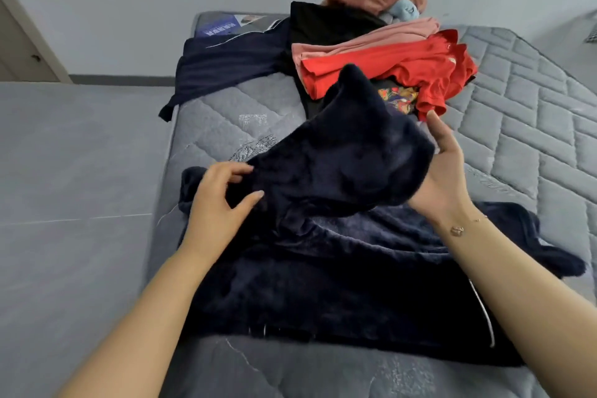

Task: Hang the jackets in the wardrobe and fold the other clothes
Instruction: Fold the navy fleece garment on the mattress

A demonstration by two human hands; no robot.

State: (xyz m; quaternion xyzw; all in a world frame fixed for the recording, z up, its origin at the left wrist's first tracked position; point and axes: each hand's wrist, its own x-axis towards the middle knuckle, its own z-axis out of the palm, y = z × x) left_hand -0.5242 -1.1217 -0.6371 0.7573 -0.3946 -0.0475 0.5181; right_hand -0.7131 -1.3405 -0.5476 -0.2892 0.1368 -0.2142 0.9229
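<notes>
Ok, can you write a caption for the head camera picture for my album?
Both hands, left hand and right hand, fold a fluffy navy garment on the grey mattress beside a clothes pile.

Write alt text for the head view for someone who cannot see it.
Both hands lift and fold a dark navy fleece garment on a grey quilted mattress: the left hand pinches one side, the right hand supports the other. Behind lies a pile with a red garment.
</notes>
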